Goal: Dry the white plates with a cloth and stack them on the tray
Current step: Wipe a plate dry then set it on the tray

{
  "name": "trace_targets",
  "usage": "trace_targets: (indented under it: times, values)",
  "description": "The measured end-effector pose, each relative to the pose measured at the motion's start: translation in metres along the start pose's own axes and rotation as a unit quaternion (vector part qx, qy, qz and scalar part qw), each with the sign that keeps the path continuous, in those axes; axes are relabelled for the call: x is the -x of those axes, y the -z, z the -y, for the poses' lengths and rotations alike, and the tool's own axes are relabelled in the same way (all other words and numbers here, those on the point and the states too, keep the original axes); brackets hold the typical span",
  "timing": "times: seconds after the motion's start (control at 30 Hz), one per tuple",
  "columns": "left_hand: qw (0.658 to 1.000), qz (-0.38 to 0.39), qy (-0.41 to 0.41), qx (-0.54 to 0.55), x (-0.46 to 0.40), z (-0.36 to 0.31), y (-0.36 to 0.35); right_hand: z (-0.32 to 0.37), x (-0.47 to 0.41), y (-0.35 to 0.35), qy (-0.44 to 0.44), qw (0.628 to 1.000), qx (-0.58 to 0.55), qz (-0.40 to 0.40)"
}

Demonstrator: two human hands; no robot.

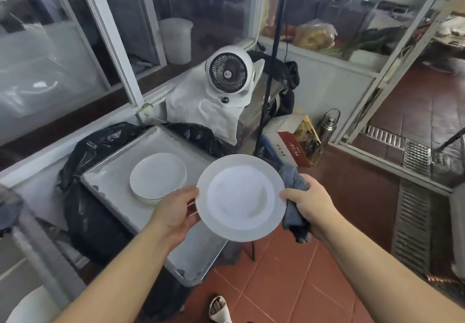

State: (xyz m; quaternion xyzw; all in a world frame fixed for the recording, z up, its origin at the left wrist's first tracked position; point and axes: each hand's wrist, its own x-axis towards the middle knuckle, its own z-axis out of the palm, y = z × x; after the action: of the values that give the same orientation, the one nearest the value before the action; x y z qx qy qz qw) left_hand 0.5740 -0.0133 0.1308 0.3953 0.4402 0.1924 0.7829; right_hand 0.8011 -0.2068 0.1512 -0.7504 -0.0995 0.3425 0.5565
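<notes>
Tray (108,179) holds a stack of plates (158,178); one white plate (241,198) is held above its near right edge. Left hand (173,213) grips the left rim; right hand (310,204) pinches the right rim, fingers also bunching the cloth (294,196). Likely rigid, slippery, breakable; hold opposite rims.

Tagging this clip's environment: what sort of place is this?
Probably a restaurant or canteen back-of-house wash area: red floor tiles with a metal drain grate, a steel tray holding a stack of white plates, and glass partitions onto food storage.
</notes>
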Motion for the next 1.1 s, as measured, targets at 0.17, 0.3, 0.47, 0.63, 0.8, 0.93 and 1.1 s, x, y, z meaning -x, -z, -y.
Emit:
trace_targets:
  times: [0.17,0.3,0.47,0.63,0.8,0.93,1.1]
  values:
    - [0.999,-0.044,-0.006,0.027,-0.040,-0.023,0.018,0.028,-0.060,-0.037,-0.010,0.998,0.039,0.050]
    - [0.994,-0.099,0.002,0.053,-0.053,-0.030,0.040,0.034,-0.107,-0.075,-0.008,0.990,0.109,0.087]
    - [0.980,-0.183,0.011,0.078,-0.066,-0.030,0.065,0.033,-0.162,-0.141,-0.005,0.973,0.182,0.141]
    - [0.954,-0.276,0.002,0.115,-0.082,-0.030,0.072,0.032,-0.209,-0.201,0.009,0.957,0.224,0.183]
    - [0.928,-0.362,0.009,0.087,-0.103,-0.033,0.088,0.034,-0.243,-0.247,0.048,0.931,0.270,0.242]
    - [0.910,-0.410,0.021,0.049,-0.124,-0.035,0.110,0.034,-0.261,-0.282,0.065,0.910,0.301,0.278]
    - [0.897,-0.438,0.059,-0.029,-0.155,-0.031,0.138,0.028,-0.284,-0.319,0.075,0.898,0.322,0.289]
